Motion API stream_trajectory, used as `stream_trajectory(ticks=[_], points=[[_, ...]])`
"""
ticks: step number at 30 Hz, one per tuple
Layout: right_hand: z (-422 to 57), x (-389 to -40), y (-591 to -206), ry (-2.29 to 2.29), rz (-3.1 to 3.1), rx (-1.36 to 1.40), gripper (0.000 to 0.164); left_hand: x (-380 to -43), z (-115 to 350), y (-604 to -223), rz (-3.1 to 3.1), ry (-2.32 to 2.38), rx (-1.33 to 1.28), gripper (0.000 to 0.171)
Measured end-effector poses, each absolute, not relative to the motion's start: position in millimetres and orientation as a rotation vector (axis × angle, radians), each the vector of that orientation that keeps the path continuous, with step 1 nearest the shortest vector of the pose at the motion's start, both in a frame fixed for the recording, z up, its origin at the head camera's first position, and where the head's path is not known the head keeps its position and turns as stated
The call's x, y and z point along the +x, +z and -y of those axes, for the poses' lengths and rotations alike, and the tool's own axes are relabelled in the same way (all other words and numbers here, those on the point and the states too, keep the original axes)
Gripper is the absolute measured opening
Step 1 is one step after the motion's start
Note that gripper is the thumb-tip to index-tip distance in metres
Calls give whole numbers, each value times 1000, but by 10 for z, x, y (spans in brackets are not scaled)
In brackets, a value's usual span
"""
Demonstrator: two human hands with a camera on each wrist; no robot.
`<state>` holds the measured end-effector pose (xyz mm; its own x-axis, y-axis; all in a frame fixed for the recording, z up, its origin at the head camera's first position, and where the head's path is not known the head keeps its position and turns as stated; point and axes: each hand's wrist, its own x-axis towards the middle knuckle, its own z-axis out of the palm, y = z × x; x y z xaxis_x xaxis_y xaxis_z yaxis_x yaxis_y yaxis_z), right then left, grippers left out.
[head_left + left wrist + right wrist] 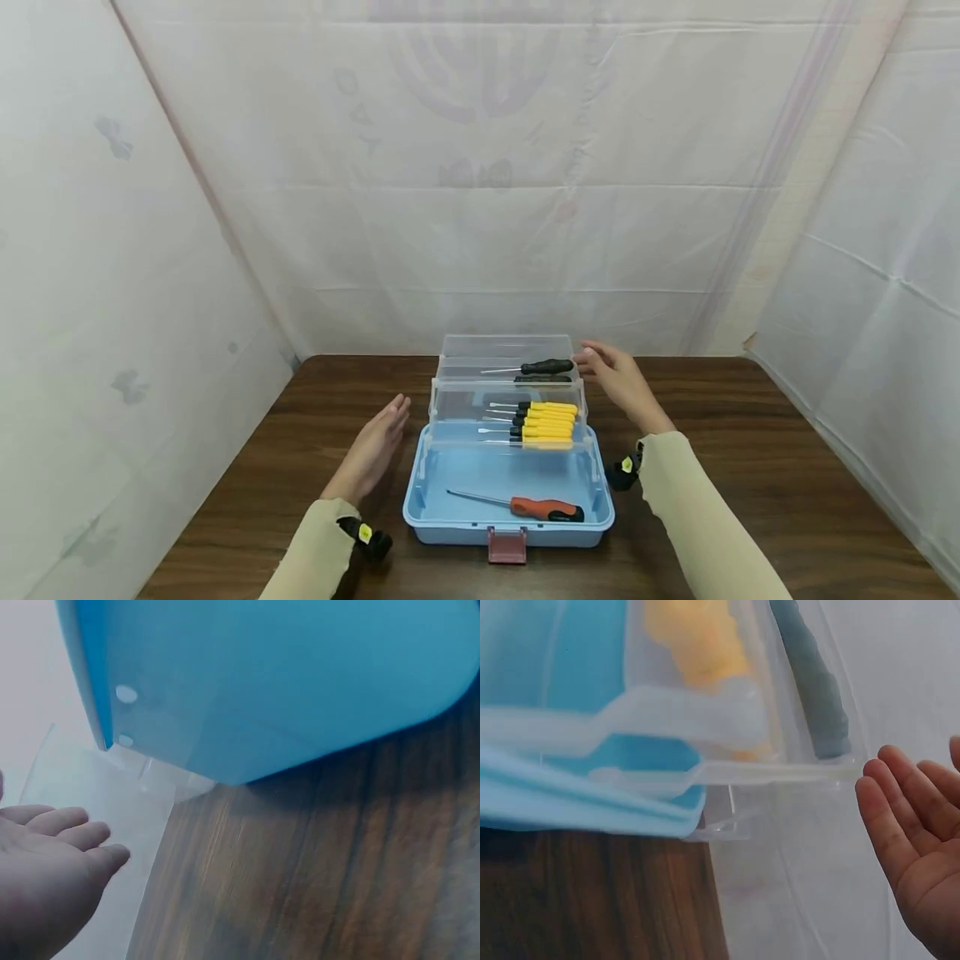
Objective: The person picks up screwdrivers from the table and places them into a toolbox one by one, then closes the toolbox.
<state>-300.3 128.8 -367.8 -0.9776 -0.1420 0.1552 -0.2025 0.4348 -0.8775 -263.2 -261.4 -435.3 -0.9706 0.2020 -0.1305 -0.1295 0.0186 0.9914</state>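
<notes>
A light blue toolbox (450, 533) stands open on the table, its clear trays (457, 404) raised in steps behind the base. An orange and black screwdriver (546, 509) lies in the base. Several yellow-handled screwdrivers (551, 421) fill the lower tray; a black-handled screwdriver (547, 367) and another dark handle lie in the upper one. My right hand (618, 383) hovers at the upper tray's right end, fingers loosely bent and holding nothing, as the right wrist view confirms. To the left of the box, my left hand (378, 446) is held with straight fingers, apart from the box wall.
The brown wooden table (315, 417) backs onto a wall of white sheeting (480, 250), with sheeted walls at both sides. A mauve latch (507, 547) hangs down at the box front. Behind the trays stands a clear lid (506, 346).
</notes>
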Motion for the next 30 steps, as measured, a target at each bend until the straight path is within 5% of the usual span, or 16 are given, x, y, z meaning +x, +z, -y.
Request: stream_trajectory(ticks=[11,30], points=[[-1436,-3026,-3855,1749,2670,224,69,-2848,2671,-4379,-2138,2020,117,59],[-1535,-3055,-4182,2079,2798,202,68,-3042,2618,-4558,-2013,2014,117,58]])
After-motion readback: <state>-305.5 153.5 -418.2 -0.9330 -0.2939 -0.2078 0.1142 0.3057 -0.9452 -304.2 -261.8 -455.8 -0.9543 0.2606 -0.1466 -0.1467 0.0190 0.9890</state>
